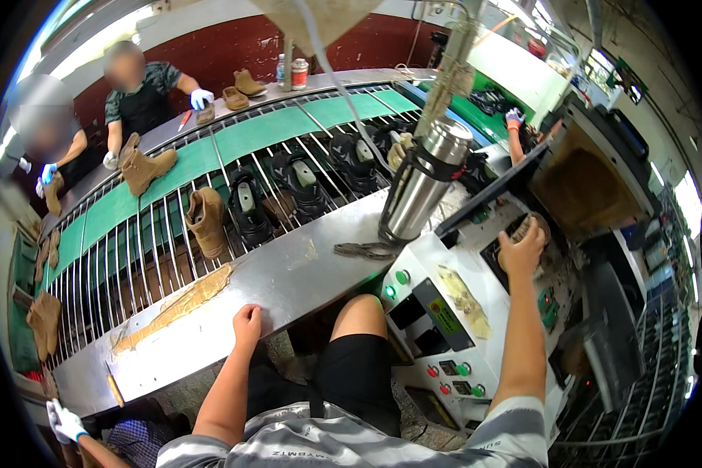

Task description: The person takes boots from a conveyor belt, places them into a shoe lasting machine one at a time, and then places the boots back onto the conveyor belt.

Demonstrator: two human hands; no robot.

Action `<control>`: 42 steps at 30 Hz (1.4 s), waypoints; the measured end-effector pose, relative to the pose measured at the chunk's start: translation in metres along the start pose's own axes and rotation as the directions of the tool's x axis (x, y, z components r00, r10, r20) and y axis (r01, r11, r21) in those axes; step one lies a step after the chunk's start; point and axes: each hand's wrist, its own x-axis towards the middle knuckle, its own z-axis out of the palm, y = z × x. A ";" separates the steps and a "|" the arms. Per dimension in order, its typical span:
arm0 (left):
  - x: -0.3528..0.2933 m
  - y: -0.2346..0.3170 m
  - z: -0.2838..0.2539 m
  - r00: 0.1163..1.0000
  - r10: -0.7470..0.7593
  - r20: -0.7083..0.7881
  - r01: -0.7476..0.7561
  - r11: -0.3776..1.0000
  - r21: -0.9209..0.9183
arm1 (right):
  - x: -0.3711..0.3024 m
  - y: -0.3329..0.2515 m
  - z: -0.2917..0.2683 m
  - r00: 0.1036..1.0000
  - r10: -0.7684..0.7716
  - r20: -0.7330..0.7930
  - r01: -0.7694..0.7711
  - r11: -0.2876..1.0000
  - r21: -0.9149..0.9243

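Observation:
At the near edge of the metal counter, my left hand (247, 323) is closed with its fingers curled, and nothing shows in it. My right hand (522, 251) reaches into the white machine (464, 320) and is closed round a brown shoe (541, 226), partly hidden by my fingers. The machine's front carries green and red buttons and small panels. Above the shoe stands a raised lid (589, 168) with a brown lining. A steel flask (427, 183) in a black strap stands on the counter beside the machine, with a dark strip of cloth (366, 250) lying next to it.
A roller rack (125, 269) with a green belt (249, 136) crosses ahead, bearing tan boots (205, 222) and black shoes (295, 186). A yellow-handled tool (114, 386) lies on the counter (288, 273). Gloved co-workers stand across the rack; another gloved hand (66, 421) shows lower left.

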 end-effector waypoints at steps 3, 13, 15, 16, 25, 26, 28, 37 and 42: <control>-0.016 0.010 -0.003 0.996 -0.018 0.085 0.026 0.995 -0.098 | 0.057 0.027 0.012 0.769 0.548 0.330 -0.481 0.836 -0.266; -0.011 0.005 0.002 0.996 -0.087 0.011 0.087 0.993 -0.080 | 0.099 0.074 0.020 0.729 0.479 0.490 -0.509 0.857 -0.082; -0.016 0.006 -0.002 0.999 -0.048 -0.006 0.047 0.998 -0.051 | 0.064 0.061 0.013 0.841 0.425 0.334 -0.453 0.891 0.006; -0.013 0.008 0.001 1.000 -0.022 -0.020 0.021 0.999 -0.047 | 0.040 0.052 0.000 0.872 0.422 0.247 -0.441 0.897 0.027; -0.004 -0.011 0.008 0.984 -0.133 0.116 0.138 0.990 -0.037 | -0.117 0.025 -0.043 0.790 0.611 -0.049 -0.394 0.567 0.724; -0.003 -0.015 0.011 0.967 -0.180 0.181 0.198 0.976 -0.086 | -0.126 0.016 -0.049 0.834 0.548 -0.058 -0.309 0.553 0.774; -0.002 0.002 0.024 0.912 -0.114 0.394 0.198 0.964 -0.180 | -0.140 -0.003 -0.048 0.909 0.405 -0.096 -0.118 0.473 0.873; -0.033 0.163 -0.014 0.729 0.349 0.589 0.549 0.215 -0.808 | -0.223 -0.214 -0.094 0.395 -0.704 0.591 -0.375 0.464 0.803; -0.012 0.089 -0.144 0.979 -0.093 0.184 0.197 0.151 -0.969 | -0.246 -0.265 -0.072 0.153 -0.736 0.660 -0.449 0.543 0.709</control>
